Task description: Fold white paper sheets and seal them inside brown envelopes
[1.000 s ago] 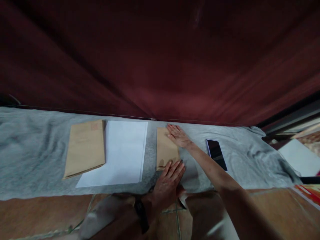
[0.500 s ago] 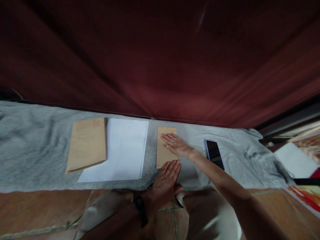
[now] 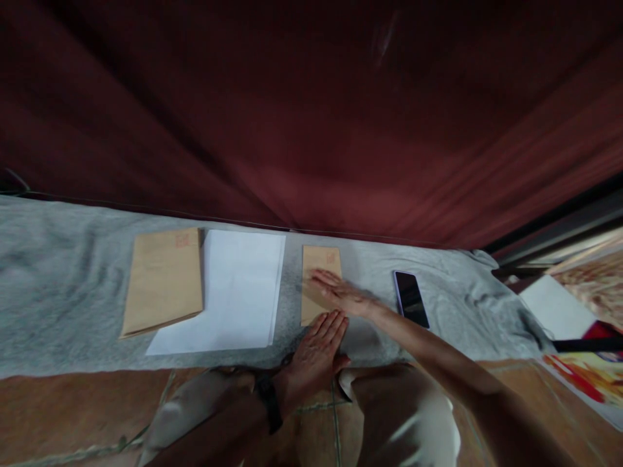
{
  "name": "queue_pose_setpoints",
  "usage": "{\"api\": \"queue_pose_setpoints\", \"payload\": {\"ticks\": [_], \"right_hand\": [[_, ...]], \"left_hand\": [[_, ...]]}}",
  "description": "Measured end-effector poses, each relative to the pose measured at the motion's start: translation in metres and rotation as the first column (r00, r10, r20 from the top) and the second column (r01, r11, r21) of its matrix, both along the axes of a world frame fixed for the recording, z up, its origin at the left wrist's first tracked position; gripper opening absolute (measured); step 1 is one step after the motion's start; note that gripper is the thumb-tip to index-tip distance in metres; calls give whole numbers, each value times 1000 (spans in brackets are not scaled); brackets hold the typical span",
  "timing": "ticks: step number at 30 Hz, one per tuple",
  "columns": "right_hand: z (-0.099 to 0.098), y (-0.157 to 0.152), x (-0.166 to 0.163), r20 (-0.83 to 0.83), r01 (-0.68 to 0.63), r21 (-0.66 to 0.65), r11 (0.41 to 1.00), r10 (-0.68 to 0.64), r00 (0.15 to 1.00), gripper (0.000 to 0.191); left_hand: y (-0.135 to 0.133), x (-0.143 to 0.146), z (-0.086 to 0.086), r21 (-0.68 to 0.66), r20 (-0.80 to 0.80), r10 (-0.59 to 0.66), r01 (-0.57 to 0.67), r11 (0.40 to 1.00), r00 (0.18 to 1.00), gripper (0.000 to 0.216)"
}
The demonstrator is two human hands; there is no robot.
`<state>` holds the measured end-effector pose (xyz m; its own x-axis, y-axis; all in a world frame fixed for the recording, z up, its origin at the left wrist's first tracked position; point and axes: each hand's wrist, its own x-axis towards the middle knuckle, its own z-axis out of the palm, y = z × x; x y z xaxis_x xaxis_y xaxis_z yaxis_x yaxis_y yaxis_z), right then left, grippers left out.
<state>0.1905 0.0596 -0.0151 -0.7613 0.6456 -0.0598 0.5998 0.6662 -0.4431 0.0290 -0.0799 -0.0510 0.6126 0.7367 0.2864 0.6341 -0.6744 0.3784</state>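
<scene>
A brown paper envelope (image 3: 314, 259) with a small red print near its top right corner lies on the grey cloth. Across its middle, my right hand (image 3: 335, 292) is stretched flat, slightly blurred. My left hand (image 3: 321, 344), with a dark band on the wrist, rests its straight fingertips on the envelope's near edge. Left of them, a stack of larger brown envelopes (image 3: 165, 279) overlaps some white paper sheets (image 3: 243, 285). Neither hand grips anything.
A phone (image 3: 413, 299) with a dark screen lies right of the envelope. The grey cloth (image 3: 63, 285) covers a long narrow surface. Dark red fabric (image 3: 302, 130) rises behind it. Printed papers (image 3: 591, 376) lie at the far right, above tiled floor (image 3: 73, 415).
My right hand has slid down the envelope toward me, uncovering the red print at its top. My left hand stays at the near edge. The view has shifted slightly.
</scene>
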Motion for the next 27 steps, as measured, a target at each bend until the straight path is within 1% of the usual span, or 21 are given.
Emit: {"api": "queue_pose_setpoints", "payload": {"ticks": [1,3,6,8,11,14,18,22,27], "right_hand": [[-2,14,1,13,72,43,996,-72,997,64],[-8,41,5,43,200,130,971,-208,977,66],[-18,66,9,82,240,215,946,-263,961,66],[-23,67,13,92,227,240,944,-255,963,66],[-24,53,20,105,194,236,952,-223,969,66],[-20,31,27,111,165,201,966,-190,975,66],[-14,1,34,106,156,135,978,-171,980,66],[-11,-32,39,75,160,113,981,-169,983,60],[-4,-68,43,96,169,74,983,-176,980,59]], "left_hand": [[0,-1,1,-2,6,-3,3,1000,1000,75],[1,-2,4,-18,15,-5,5,1000,1000,78],[1,-3,7,-43,19,-8,8,999,1000,79],[1,-4,7,-48,8,-13,13,999,1000,77],[3,-5,5,-27,-20,-27,26,999,999,75],[4,-5,4,10,-42,-33,34,999,999,73],[5,-8,14,20,-59,-34,35,999,998,71],[5,-15,22,24,-62,-46,48,999,997,69],[7,-28,17,43,-71,-32,35,998,997,69]]}}
